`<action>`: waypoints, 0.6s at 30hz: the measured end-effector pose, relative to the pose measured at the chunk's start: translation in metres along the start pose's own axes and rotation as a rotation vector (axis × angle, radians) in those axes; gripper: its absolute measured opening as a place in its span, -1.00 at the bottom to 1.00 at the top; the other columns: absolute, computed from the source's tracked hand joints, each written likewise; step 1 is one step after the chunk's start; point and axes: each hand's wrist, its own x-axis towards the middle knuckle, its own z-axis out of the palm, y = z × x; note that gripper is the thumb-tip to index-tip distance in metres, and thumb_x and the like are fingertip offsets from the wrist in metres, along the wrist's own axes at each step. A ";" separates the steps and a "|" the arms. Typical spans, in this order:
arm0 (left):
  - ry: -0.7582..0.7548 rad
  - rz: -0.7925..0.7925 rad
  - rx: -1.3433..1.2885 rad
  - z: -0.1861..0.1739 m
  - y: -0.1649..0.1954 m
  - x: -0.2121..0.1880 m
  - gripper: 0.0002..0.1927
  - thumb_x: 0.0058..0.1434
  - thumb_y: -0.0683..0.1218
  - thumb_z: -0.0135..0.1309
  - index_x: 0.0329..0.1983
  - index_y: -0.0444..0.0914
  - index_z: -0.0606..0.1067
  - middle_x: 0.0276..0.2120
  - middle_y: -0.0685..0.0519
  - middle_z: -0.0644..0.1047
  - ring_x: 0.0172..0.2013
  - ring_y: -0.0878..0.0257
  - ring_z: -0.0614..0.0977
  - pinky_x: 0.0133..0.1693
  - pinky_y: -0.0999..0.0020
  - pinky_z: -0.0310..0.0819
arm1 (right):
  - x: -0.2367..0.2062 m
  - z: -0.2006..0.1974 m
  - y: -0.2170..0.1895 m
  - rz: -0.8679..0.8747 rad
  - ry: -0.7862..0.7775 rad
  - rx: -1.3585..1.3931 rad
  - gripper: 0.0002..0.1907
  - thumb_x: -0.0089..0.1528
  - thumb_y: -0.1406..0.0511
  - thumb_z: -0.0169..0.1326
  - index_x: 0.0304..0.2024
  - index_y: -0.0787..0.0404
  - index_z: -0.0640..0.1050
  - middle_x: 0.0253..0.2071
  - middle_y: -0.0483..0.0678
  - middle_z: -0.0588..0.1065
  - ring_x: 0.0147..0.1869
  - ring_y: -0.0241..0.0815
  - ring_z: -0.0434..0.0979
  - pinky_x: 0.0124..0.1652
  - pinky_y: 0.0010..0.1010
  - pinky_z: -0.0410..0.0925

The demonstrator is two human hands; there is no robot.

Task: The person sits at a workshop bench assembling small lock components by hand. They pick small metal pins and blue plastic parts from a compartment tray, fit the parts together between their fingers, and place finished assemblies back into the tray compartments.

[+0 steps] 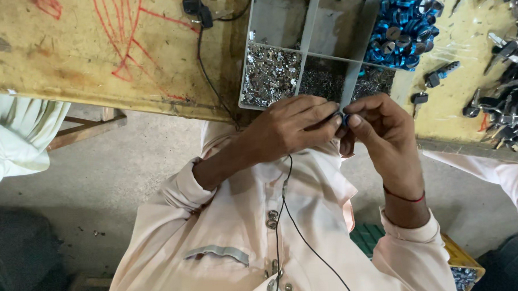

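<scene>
My left hand point(293, 126) and my right hand point(382, 132) meet in front of my chest, just below the table edge. Their fingertips pinch a small blue round part point(344, 119) between them; most of it is hidden by the fingers. Right above the hands, a grey divided tray point(308, 29) sits on the table. It holds small silver metal parts point(270, 75) in its near compartments and a heap of blue round parts point(403, 30) in its far right one.
The worn yellow table point(95, 59) carries red scribbles and a black cable point(205, 61). Dark keys and metal pieces point(507, 102) lie at the right, two blue-headed ones point(434, 79) beside the tray. Other people's pale sleeves show at left point(15, 137) and right point(501, 174).
</scene>
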 end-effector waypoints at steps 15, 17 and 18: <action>0.199 -0.093 -0.237 -0.002 0.014 0.000 -0.54 0.29 -0.20 0.30 0.24 -0.31 0.46 0.06 0.00 0.58 0.03 0.14 0.60 0.03 0.24 0.58 | 0.000 0.010 0.031 -0.089 -0.146 0.136 -0.72 0.50 0.42 -0.09 0.18 0.22 0.15 -0.16 -0.02 0.44 -0.21 -0.30 0.50 -0.24 -0.51 0.39; 0.273 -0.217 -0.351 0.002 0.024 0.003 -0.52 0.23 -0.23 0.35 0.21 -0.25 0.50 -0.02 0.06 0.62 -0.05 0.20 0.62 -0.03 0.31 0.60 | -0.005 0.023 0.035 -0.137 -0.031 0.220 -0.78 0.56 0.39 -0.06 0.13 0.23 0.17 -0.20 -0.04 0.40 -0.30 -0.37 0.43 -0.37 -0.58 0.31; 0.293 -0.257 -0.411 0.003 0.028 0.004 -0.52 0.21 -0.26 0.36 0.19 -0.22 0.52 -0.05 0.08 0.62 -0.08 0.23 0.63 -0.05 0.33 0.60 | -0.008 0.028 0.034 -0.135 -0.055 0.329 -0.76 0.55 0.38 -0.04 0.15 0.24 0.18 -0.21 -0.04 0.40 -0.32 -0.39 0.42 -0.37 -0.61 0.30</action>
